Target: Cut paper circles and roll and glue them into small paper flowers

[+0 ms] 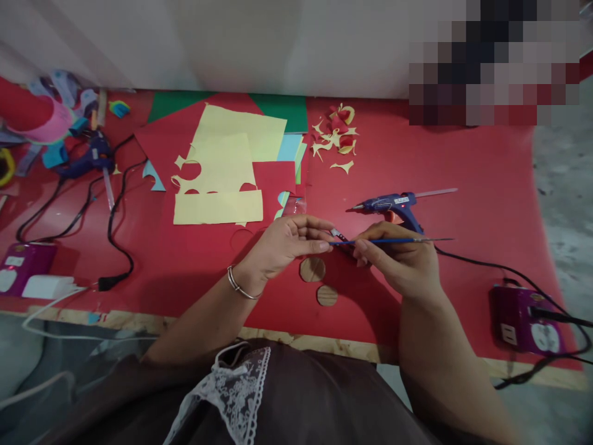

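Observation:
A thin blue stick (389, 240) with a dark, narrow tip at its right end lies level across both hands. My right hand (401, 256) pinches it between thumb and fingers. The thumb and fingers of my left hand (296, 241) close on its left end. Beneath the stick, between the hands, is a dark-handled tool (341, 237), partly hidden by my right fingers. Two round brown discs, one (312, 269) larger and one (327, 295) smaller, lie on the red table just below my hands.
A blue glue gun (393, 204) lies beyond my right hand. Yellow paper sheets (222, 154) and paper scraps (336, 136) are at the back. Purple power boxes (525, 318) with cables stand at both sides. Another glue gun (90, 154) is at the left.

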`<state>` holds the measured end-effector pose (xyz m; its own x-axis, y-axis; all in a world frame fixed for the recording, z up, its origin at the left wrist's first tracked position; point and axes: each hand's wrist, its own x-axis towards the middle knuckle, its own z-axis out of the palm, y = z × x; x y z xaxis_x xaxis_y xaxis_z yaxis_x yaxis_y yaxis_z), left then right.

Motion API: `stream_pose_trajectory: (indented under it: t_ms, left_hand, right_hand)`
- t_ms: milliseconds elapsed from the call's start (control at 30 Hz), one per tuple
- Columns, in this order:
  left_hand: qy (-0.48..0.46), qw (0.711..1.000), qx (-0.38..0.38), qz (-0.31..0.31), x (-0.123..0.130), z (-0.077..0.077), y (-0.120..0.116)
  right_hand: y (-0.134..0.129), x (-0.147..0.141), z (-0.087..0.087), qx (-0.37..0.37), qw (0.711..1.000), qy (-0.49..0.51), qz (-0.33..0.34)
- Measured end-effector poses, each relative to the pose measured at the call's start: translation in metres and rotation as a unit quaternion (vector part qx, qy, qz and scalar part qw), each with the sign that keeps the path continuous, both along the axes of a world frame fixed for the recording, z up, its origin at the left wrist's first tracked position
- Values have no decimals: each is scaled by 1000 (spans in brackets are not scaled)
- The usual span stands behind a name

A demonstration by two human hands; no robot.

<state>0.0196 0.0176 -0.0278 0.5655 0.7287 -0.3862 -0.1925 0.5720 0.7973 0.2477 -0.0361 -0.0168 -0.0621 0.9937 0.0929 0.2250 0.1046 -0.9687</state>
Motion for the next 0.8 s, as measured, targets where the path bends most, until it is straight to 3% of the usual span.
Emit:
stream_pose_trajectory:
  t_ms: [233,600,800]
  left_hand:
    - [8,1000,11,-10,-2,4,1]
    - [20,989,144,31,-2,7,-3]
    - [-13,991,110,76,7,6,-6]
  right_hand:
    - [-1,2,1,5,1000,-2,6]
    - [-1,-4,-2,0,1000,9,-14]
    - [-2,-7,-9,17,994,75,-73]
